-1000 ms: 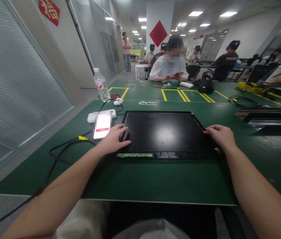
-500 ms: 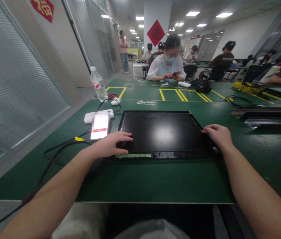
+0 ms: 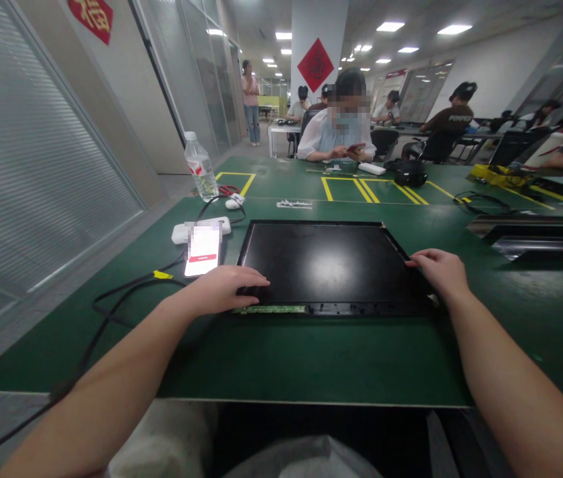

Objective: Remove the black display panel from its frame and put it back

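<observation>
In front of me a black display panel (image 3: 321,262) lies flat on the green table, a bright reflection in its middle. A narrow green circuit board (image 3: 276,309) runs along the left part of its near edge. My left hand (image 3: 229,289) rests over the near left corner, fingers stretched onto the panel and thumb apart beside the circuit board. On the opposite side my right hand (image 3: 441,272) pinches the panel's right edge between thumb and fingers. The undersides of both hands are hidden.
Left of the panel are a lit phone (image 3: 202,251), a white power strip (image 3: 180,232), black cables (image 3: 107,312) and a water bottle (image 3: 202,169). Metal strips (image 3: 540,247) lie at right. Across the table (image 3: 341,365) a person (image 3: 338,136) holds a phone.
The fingers of my left hand have drawn slightly closer together on the panel. The whole view has shifted a little; my right hand keeps its place at the panel's edge.
</observation>
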`<state>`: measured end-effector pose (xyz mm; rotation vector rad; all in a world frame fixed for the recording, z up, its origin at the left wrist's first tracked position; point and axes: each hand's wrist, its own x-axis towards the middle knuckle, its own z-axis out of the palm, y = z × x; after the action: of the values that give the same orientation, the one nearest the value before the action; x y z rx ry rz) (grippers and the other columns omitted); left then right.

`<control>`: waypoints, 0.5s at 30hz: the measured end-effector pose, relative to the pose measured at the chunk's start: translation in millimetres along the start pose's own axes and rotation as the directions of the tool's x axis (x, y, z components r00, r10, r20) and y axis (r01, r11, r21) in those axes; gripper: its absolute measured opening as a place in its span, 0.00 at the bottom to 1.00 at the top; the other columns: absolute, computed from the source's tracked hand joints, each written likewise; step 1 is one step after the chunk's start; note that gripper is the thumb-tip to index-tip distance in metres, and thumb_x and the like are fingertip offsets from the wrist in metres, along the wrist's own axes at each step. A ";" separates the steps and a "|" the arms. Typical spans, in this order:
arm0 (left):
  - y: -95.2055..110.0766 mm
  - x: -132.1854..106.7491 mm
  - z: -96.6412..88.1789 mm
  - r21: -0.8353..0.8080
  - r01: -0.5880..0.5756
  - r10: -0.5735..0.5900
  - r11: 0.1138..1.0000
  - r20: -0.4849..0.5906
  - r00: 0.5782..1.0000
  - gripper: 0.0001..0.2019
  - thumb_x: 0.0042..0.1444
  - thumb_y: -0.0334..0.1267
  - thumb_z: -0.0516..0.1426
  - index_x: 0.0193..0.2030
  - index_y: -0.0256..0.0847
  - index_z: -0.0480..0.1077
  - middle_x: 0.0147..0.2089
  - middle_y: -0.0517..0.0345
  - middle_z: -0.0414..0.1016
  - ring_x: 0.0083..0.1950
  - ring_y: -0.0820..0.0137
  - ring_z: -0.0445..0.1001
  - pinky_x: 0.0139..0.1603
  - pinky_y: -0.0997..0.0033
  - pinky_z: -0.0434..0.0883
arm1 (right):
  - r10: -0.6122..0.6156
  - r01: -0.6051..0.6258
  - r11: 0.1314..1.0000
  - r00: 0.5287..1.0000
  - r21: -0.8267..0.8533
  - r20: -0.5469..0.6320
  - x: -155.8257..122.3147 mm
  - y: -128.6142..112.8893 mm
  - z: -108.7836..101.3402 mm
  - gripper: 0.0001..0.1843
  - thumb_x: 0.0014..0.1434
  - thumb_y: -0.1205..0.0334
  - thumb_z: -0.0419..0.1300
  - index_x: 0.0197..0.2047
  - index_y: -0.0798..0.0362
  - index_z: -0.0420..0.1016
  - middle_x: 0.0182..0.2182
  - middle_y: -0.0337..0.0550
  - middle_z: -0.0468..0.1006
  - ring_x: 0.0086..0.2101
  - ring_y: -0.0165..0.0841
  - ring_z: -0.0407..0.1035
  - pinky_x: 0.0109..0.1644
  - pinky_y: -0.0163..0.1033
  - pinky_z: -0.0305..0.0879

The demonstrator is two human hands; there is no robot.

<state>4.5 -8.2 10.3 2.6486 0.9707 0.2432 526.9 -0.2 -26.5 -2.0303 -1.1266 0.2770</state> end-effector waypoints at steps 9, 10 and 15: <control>-13.1 3.0 7.6 -0.045 0.136 -0.143 0.990 -0.201 0.969 0.24 0.71 0.54 0.60 0.62 0.43 0.84 0.72 0.38 0.80 0.72 0.46 0.79 0.75 0.44 0.73 | -0.019 0.019 1.000 1.000 0.020 0.002 3.5 6.2 1.0 0.09 0.51 0.53 0.65 0.31 0.47 0.85 0.32 0.48 0.88 0.40 0.48 0.79 0.45 0.48 0.71; -13.9 2.9 9.1 -0.040 0.200 -0.203 0.979 -0.236 0.950 0.26 0.70 0.56 0.59 0.65 0.42 0.83 0.76 0.36 0.76 0.75 0.43 0.75 0.77 0.40 0.70 | -0.017 0.017 0.999 1.000 0.035 0.000 3.6 7.3 1.1 0.10 0.51 0.52 0.65 0.32 0.47 0.85 0.33 0.48 0.88 0.40 0.47 0.78 0.45 0.48 0.71; -15.5 2.4 16.5 -0.079 0.455 -0.460 0.887 -0.217 0.861 0.33 0.66 0.55 0.61 0.72 0.39 0.76 0.82 0.31 0.68 0.83 0.34 0.64 0.79 0.31 0.65 | -0.016 0.020 0.996 0.999 0.089 -0.040 6.6 12.1 1.7 0.16 0.49 0.51 0.64 0.38 0.49 0.88 0.35 0.48 0.87 0.36 0.44 0.76 0.43 0.49 0.71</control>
<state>1.4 0.8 -10.3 2.3076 1.6244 0.4513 537.5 2.3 -35.2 -1.9382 -1.0885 0.2721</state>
